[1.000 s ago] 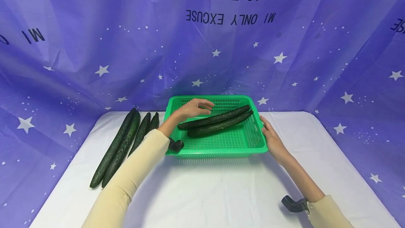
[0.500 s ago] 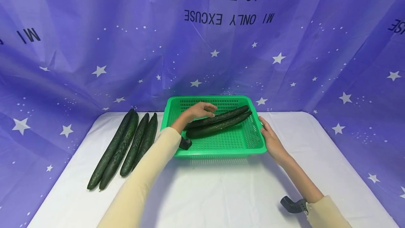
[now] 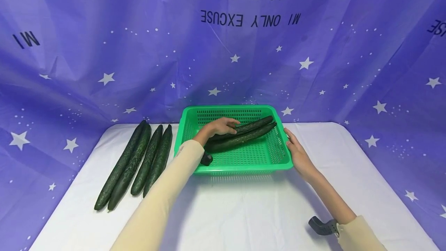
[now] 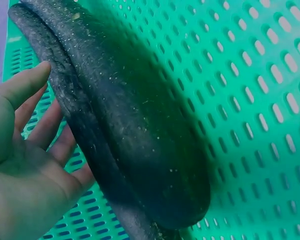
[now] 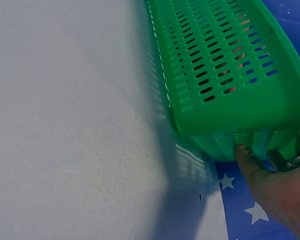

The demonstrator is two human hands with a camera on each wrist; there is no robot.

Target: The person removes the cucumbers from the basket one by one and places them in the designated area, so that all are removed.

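Two dark green cucumbers [image 3: 240,139] lie side by side in a green plastic basket [image 3: 240,168]. My left hand [image 3: 219,127] reaches over the basket's left side to the farther cucumber [image 4: 65,90]. In the left wrist view, the left thumb tip touches or nearly touches its skin, and the other fingers are loosely spread along its far side, tips partly hidden. My right hand [image 3: 301,158] holds the basket's right end, with the thumb at the rim and fingers [image 5: 247,162] against the outside wall.
Several more cucumbers [image 3: 136,165] lie in a row on the white tablecloth [image 3: 244,212], left of the basket. A purple star-printed curtain [image 3: 216,57] hangs behind and at both sides. A dark wrist camera [image 3: 323,226] sits on the right wrist.
My left hand has moved right and lower toward the cucumbers in the basket. More of the cucumber row on the left now shows. The right hand keeps its place at the basket.
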